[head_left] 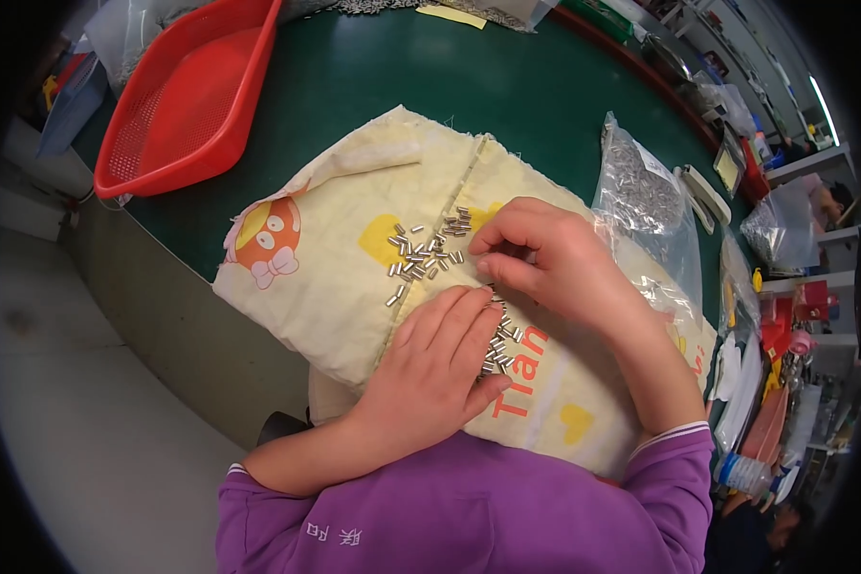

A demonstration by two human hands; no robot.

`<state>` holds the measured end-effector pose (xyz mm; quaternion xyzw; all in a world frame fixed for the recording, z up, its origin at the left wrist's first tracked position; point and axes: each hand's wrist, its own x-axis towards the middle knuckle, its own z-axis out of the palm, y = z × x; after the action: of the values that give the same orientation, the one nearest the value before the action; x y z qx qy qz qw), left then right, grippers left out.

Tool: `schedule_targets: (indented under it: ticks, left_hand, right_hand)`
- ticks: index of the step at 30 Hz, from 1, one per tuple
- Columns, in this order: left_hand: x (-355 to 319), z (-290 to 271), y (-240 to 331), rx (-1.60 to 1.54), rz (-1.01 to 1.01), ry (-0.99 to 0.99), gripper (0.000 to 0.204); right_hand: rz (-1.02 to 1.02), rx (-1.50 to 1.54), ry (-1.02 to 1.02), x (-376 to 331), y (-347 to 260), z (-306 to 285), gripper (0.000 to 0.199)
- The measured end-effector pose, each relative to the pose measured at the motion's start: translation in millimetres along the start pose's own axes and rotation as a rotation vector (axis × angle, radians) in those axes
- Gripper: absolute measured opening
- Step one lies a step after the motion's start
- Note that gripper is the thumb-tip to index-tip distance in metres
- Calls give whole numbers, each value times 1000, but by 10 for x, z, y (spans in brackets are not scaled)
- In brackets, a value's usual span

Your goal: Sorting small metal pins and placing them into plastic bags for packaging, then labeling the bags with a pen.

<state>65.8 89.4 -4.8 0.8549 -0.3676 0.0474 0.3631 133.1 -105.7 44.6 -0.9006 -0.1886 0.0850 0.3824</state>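
Note:
Small silvery metal cylinders [419, 256] lie scattered on a pale yellow printed cloth [325, 316], on both sides of a seam or ridge crossing it. My left hand [440, 344] lies flat on the cloth, palm down, fingers stretched out. More metal cylinders [500, 349] show beside its fingers and thumb, and its palm hides what is under it. My right hand [536, 253] is just right of the scattered pieces, with fingers curled and thumb and index tips close together in a pinch. Whatever is between those tips cannot be made out.
A red perforated plastic basket [187, 105] stands at the far left of the green table [354, 67]. Clear plastic bags of small metal pieces [641, 187] lie to the right, beside a stapler-like tool [700, 196]. Cluttered shelves [813, 277] line the right side.

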Motion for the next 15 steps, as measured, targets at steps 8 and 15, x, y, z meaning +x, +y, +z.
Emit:
schedule_targets:
  ticks: [8,15]
  left_hand:
    - [-1,15,-8,-28,9,22,57]
    - [-11,38,-29,-44,14,42,60]
  right_hand:
    - [-168,-198,61,112,-23,166,12]
    - [-130,-247,-28,8,-47,71,9]
